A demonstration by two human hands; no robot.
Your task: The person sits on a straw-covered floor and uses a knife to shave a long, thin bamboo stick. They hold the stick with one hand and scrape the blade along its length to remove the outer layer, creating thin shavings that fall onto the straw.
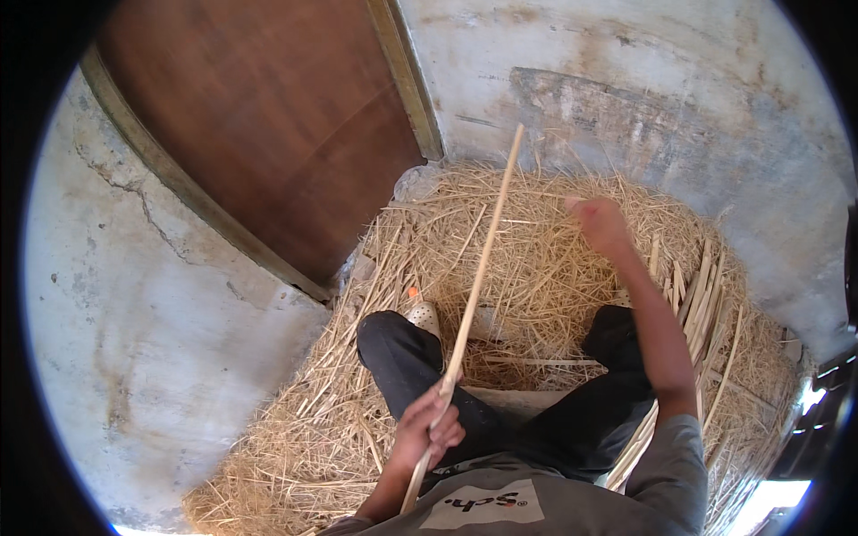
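Observation:
My left hand (426, 429) is closed around a long pale split-wood or bamboo stick (486, 250). The stick slants up and away from my lap, its far end reaching toward the back wall. Its lower part runs below the hand along my left forearm. Stretched out to the right of the stick, my right hand (604, 227) is a closed, slightly blurred fist over the straw-like shavings (545, 268). It stays apart from the stick. Whatever the fist may hold cannot be made out.
Several split strips (706, 299) lie bundled at my right. Shavings surround my bent legs and pale clog (424, 317); a small orange thing (413, 292) lies near it. A brown door (277, 116) and stained walls (643, 116) close in ahead and left.

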